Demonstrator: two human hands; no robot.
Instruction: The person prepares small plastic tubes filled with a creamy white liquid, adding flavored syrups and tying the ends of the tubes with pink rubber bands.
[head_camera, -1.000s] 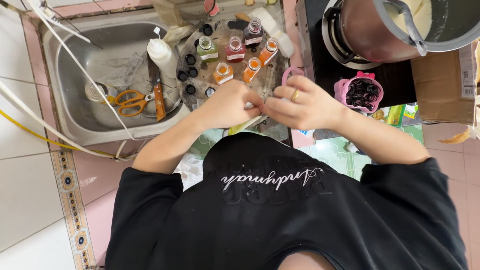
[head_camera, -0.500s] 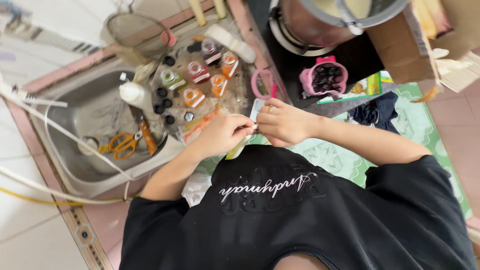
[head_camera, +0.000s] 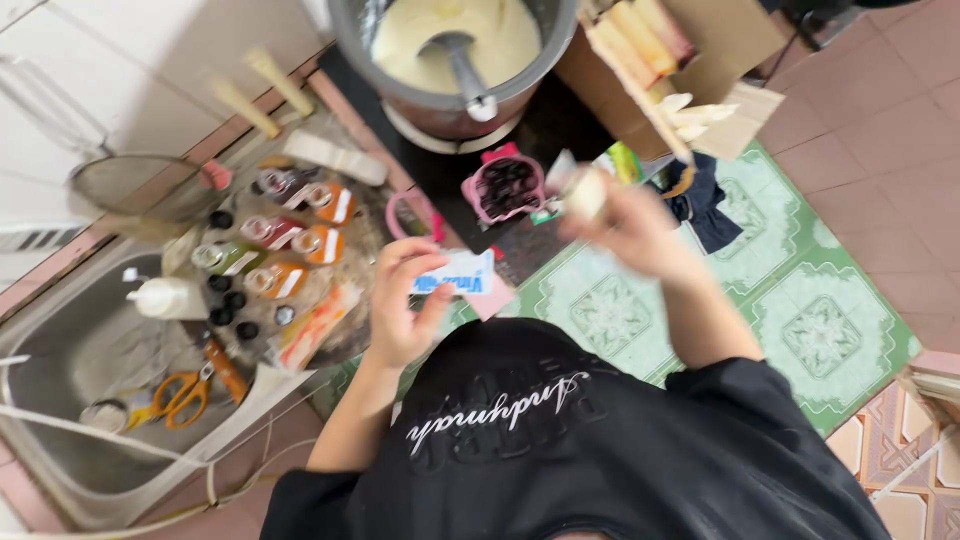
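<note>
My left hand (head_camera: 400, 305) pinches a small white and blue packet (head_camera: 458, 274) in front of my black shirt. Up and to the right, my right hand (head_camera: 635, 230) is blurred and closed on a small pale object (head_camera: 586, 193) whose kind I cannot make out. It is near a pink cup of dark pieces (head_camera: 505, 186). Above that stands a metal pot of cream batter (head_camera: 440, 35) with a ladle (head_camera: 462, 68) in it.
A tray of small bottles with orange, red and green liquid (head_camera: 285, 250) sits left of my left hand. Beside it are a steel sink (head_camera: 70, 350) holding orange scissors (head_camera: 182, 392), and a strainer (head_camera: 130, 185). A cardboard box (head_camera: 690, 60) and a green patterned mat (head_camera: 810, 300) lie to the right.
My hands were together on the packet; now they are apart. The right hand has risen to the right with a pale piece, and the view has swung right.
</note>
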